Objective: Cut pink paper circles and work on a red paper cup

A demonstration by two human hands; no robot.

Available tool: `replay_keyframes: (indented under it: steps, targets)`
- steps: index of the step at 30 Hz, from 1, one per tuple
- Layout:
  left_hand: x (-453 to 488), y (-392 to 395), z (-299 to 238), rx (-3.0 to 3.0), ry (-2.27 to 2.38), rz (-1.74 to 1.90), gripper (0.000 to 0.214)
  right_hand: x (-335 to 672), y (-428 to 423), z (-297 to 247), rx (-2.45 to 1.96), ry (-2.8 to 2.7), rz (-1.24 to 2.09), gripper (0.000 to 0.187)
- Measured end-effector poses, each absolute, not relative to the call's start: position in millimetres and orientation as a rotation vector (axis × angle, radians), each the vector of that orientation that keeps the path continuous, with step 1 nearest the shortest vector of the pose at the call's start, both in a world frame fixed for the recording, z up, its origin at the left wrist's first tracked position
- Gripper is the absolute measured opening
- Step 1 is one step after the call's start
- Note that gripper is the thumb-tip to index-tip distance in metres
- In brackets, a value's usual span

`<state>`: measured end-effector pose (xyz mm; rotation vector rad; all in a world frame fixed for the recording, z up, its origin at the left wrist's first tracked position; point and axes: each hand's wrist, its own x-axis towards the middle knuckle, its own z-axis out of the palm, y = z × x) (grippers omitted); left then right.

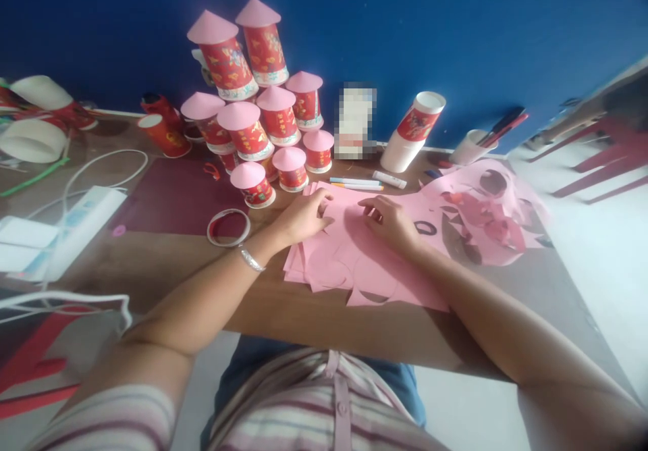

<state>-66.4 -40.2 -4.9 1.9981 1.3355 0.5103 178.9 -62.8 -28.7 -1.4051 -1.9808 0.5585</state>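
Observation:
Pink paper sheets (349, 242) lie stacked on the table, with curved cut-outs along the front edge. My left hand (310, 216) rests at their left side, thumb and fingers apart. Over the upper middle of the sheets is my right hand (389, 223), its fingers loosely bent and touching the paper; nothing shows in them. Beside the right wrist sits a dark loop (426, 228) that I cannot identify. Two markers (356, 184) and a white glue stick (389, 179) lie just behind the paper.
Several red paper cups with pink cone tops (239, 127) stand at the back left. White tape roll (228, 227) lies left of my hand. Pink scraps (486, 215), stacked cups (412, 134) and a pen cup (472, 147) are right. A white power strip (75, 231) lies far left.

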Motion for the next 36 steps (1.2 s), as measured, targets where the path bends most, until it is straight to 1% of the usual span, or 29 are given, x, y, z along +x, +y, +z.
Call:
replay_keyframes:
  steps: [5,11,16,22,28,32,36]
  targets:
    - [-68.7,-35.0,-7.2,2.035,1.338,0.516,0.041,193.4,-55.9,-11.9,-1.411,-2.063,0.38,0.016]
    - [-72.2,-30.0,-12.1,2.129,1.296,0.592,0.035,205.3,-45.1,4.3,-1.573,-2.197,0.162,0.019]
    - [-73.9,-28.5,-18.0,2.208,1.239,0.687,0.031,204.0,-45.7,0.0,-1.622,-2.257,0.107,0.019]
    - [-74.0,-34.7,-13.2,2.33,1.22,0.674,0.028,205.6,-58.2,-1.2,-1.6,-2.372,0.049,0.02]
    - [-68.6,-42.3,-12.5,2.531,1.149,0.538,0.03,210.2,-83.8,-3.9,-1.537,-2.496,-0.025,0.026]
    - [-68.3,-41.1,-15.8,2.62,1.1,0.46,0.031,215.4,-97.9,-7.7,-1.477,-2.568,-0.055,0.035]
    - [-69.9,-39.5,-16.5,2.634,1.09,0.409,0.026,225.5,-95.1,-2.0,-1.499,-2.517,-0.08,0.032]
